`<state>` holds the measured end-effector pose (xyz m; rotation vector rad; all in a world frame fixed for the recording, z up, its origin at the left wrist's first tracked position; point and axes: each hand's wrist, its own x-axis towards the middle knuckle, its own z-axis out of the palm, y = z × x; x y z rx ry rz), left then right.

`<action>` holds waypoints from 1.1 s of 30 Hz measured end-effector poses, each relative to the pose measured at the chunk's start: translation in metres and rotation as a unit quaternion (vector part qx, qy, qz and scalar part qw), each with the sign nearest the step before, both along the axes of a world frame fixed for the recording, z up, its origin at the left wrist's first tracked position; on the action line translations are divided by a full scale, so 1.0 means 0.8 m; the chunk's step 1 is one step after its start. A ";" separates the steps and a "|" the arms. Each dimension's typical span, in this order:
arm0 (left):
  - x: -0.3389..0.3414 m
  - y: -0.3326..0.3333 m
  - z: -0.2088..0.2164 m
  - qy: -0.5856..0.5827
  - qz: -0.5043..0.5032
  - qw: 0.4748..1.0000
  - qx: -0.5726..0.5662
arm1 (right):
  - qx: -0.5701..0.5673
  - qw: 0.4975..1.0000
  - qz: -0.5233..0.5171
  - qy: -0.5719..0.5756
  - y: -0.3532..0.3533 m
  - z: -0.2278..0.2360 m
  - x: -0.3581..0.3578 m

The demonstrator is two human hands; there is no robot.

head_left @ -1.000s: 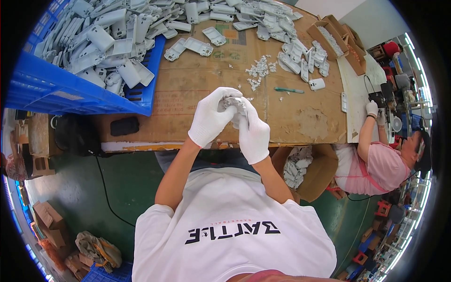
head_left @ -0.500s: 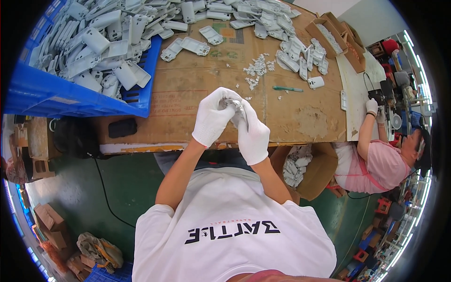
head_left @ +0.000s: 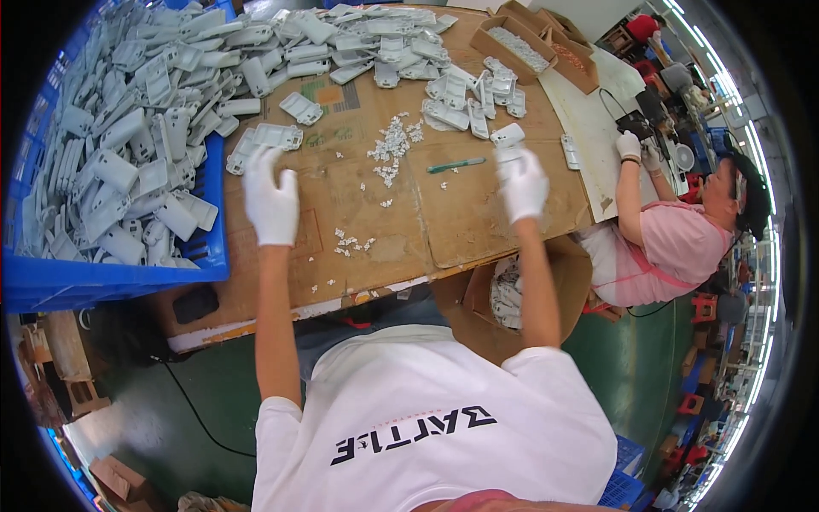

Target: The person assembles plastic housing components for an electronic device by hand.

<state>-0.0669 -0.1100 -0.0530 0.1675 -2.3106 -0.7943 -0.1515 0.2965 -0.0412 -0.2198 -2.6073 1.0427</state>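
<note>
My gloved left hand (head_left: 272,203) reaches over the table's left part, thumb spread from the fingers. Its fingertips are at a pair of white plastic phone-like cases (head_left: 275,136); I cannot tell whether they touch. Farther right, my gloved right hand (head_left: 524,189) is blurred, its fingers closed around a pale plastic case mostly hidden by the glove. Just beyond those fingers another white case (head_left: 508,134) lies on the table. Small white plastic scraps (head_left: 354,243) lie between my hands, with a larger heap of scraps (head_left: 394,145) farther back.
A blue crate (head_left: 128,286) full of white cases stands at left. More cases (head_left: 388,47) cover the table's far side. A green pen (head_left: 456,165) lies near the right hand. Below the table edge is a cardboard box (head_left: 567,282). A co-worker (head_left: 674,247) sits at right.
My hands were together over the table's front, working on a pale plastic piece. They have parted, left hand to the left cases, right hand rightward. New scraps show where they were; the view has shifted.
</note>
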 end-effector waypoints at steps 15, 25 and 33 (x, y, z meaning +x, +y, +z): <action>-0.002 -0.045 -0.006 -0.276 0.167 0.911 -0.255 | 0.209 0.925 0.277 0.156 -0.015 -0.015 0.009; 0.050 -0.020 -0.006 -0.307 0.055 0.925 0.219 | 0.147 0.933 0.305 0.124 -0.083 -0.023 0.059; 0.078 -0.014 -0.031 -0.268 -0.098 0.878 0.384 | 0.122 0.882 0.441 0.110 -0.149 -0.024 0.064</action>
